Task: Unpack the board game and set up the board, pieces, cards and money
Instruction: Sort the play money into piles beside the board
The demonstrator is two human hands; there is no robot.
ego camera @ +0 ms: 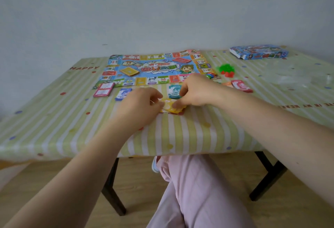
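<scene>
A person sits at a table covered with a green-and-white striped plastic cloth [189,133], pink trousers [198,191] showing below its near edge. Both bare forearms reach in from the bottom corners of the frame and meet just left of centre. The left hand [142,103] and the right hand [195,90] come together over a small stack of yellow paper money [170,107] lying on the cloth; the fingers of each hand are curled inward and pinch the notes from either side, thumbs pressing toward the middle.

Just beyond the hands, in a row along the near edge of the board, lie a blue stack of paper money [122,94], partly hidden by the left hand, and a teal stack of paper money [174,92] marked 100, touching the right hand's fingertips. Farther left sits a pink deck of cards [104,89].

The colourful paper game board [155,68] is spread flat at the centre of the frame, with a yellow card deck [129,71] and an orange-red card deck [181,60] resting on it. Right of the board are a heap of green and red plastic pieces [226,70] and another pink pack of cards [241,85]. The blue cardboard game box [258,51] lies at the upper right, near the wall.
</scene>
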